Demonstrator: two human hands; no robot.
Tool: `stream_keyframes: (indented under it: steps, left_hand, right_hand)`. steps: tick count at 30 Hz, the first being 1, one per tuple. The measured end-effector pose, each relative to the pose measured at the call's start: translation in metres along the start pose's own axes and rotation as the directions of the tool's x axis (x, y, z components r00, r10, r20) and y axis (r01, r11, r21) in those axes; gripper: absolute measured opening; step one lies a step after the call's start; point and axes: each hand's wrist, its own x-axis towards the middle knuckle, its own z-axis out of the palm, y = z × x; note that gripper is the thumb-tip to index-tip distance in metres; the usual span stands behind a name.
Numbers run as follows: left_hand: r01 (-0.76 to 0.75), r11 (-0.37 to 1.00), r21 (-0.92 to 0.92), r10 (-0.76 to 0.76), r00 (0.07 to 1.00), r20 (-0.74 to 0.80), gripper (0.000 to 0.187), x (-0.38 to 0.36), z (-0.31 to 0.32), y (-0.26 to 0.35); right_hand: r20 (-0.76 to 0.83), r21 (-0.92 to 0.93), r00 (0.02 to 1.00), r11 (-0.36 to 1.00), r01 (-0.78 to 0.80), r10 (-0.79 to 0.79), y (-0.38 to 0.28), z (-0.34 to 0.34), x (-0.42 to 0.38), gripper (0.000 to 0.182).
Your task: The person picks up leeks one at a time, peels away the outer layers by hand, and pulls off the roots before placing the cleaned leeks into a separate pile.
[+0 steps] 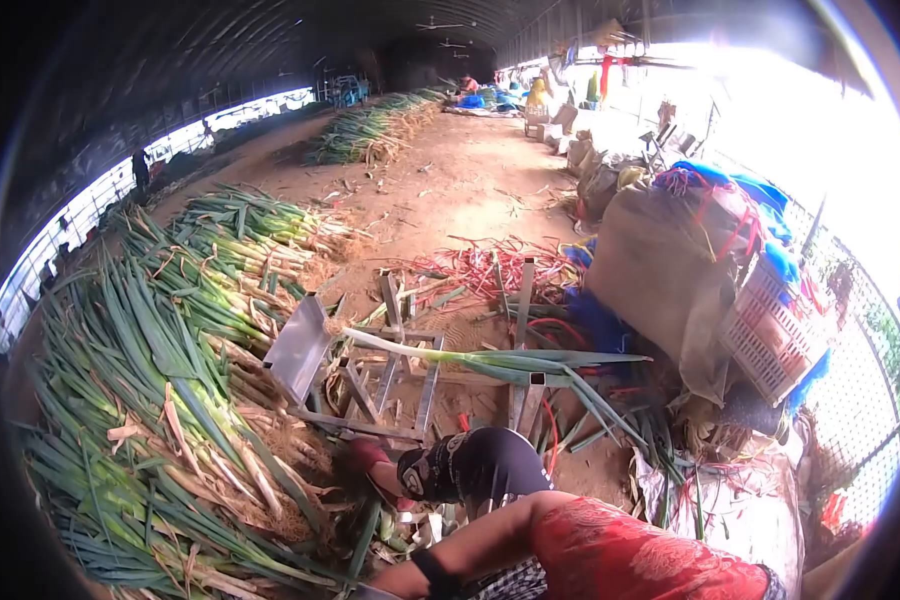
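Neither of my hands shows in the view. My left arm, in a red patterned sleeve point(630, 555) with a dark band point(436, 574) near the wrist, reaches down to the lower left, and its hand is cut off at the bottom edge. Close to that arm lies a big heap of leeks point(160, 400), roots toward me and green tops to the left. One leek point(410, 345) rests across a metal frame point(432, 385), its white root end beside an upright metal plate point(298, 348) and its leaves out to the right.
Red strips point(485, 270) are scattered behind the frame. Stuffed sacks point(660, 270) and a plastic crate point(770, 330) stand to the right by a mesh fence. Another leek pile point(380, 128) lies further back. My leg point(480, 462) is bent beside the frame. Leaf scraps litter the ground.
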Motion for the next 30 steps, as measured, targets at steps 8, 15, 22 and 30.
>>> stream_keyframes:
  steps: [8, 15, 22, 30]
  left_hand:
    - [0.023, 0.999, 0.028, -0.019, 0.993, -0.114, 0.044, 0.004, -0.020, 0.005]
    - [-0.062, 0.996, -0.070, 0.028, 0.910, -0.413, 0.046, -0.002, -0.149, 0.023]
    - [-0.571, 0.749, -0.337, 0.225, 0.698, -0.680, 0.045, -0.053, -0.400, 0.106]
    - [-0.672, 0.666, -0.324, 0.265, 0.620, -0.739, 0.039, -0.077, -0.357, 0.109]
  right_hand:
    - [-0.102, 0.121, 0.993, 0.992, -0.048, 0.061, -0.004, -0.019, -0.130, 0.033]
    - [-0.111, -0.191, 0.993, 0.982, 0.005, -0.026, -0.096, -0.039, -0.201, 0.028]
    - [-0.366, 0.387, 0.877, 0.908, -0.161, 0.311, -0.045, -0.050, -0.187, 0.027]
    - [-0.702, -0.709, 0.637, -0.225, -0.669, 0.319, -0.095, -0.055, -0.154, 0.045]
